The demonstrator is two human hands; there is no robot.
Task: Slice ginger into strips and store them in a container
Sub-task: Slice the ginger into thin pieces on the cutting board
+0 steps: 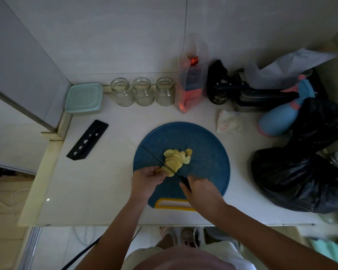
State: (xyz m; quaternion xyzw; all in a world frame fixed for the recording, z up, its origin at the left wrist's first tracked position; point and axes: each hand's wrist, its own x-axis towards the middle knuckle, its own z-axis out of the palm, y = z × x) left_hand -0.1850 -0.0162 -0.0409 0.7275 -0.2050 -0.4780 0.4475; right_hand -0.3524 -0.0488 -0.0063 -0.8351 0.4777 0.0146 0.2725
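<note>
A pile of pale yellow ginger slices (177, 157) lies near the middle of a round blue cutting board (207, 145) with a yellow handle. My left hand (147, 179) pinches the near end of the ginger at the board's left edge. My right hand (200, 189) grips the dark handle of a black knife (154, 155). Its blade runs up and to the left across the ginger, just beside my left fingers. A teal lidded container (84, 98) sits at the back left of the counter.
Three empty glass jars (142, 91) stand in a row behind the board. A black knife sheath (87, 142) lies to the left. A red-and-clear bag (191, 82), dark boxes, a blue spray bottle (279, 115) and a black plastic bag (300, 172) crowd the right side.
</note>
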